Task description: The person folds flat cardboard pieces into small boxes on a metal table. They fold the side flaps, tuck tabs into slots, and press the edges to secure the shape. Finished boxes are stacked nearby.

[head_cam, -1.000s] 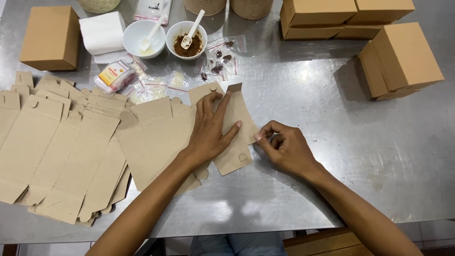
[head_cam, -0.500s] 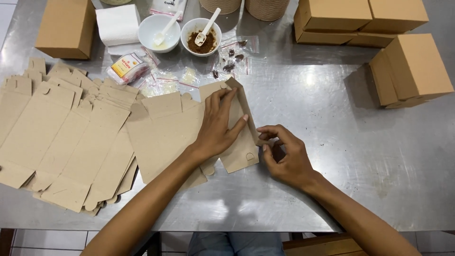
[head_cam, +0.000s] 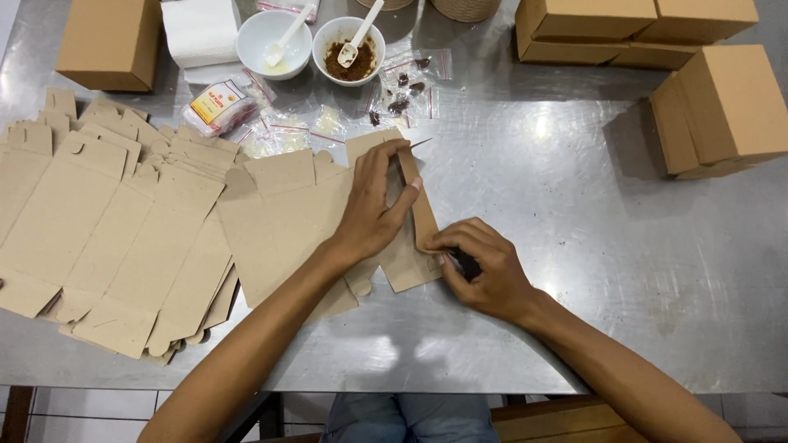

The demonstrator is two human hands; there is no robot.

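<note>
Both hands [head_cam: 373, 205] flat on cardboard blank [head_cam: 410, 246]

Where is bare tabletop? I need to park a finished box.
Free: the steel table between the right hand and the tilted assembled box, and its front right. Crowded: flat box blanks left, bowls and sachets behind.

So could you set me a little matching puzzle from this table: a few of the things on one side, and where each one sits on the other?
Things:
1. flat box
2. brown powder bowl
3. pile of flat cardboard
4. made-up boxes

Places:
A. top right of the table
B. under both hands
C. left side of the table
D. top middle, with a white spoon in it

Pairs: 1-B, 2-D, 3-C, 4-A
</note>
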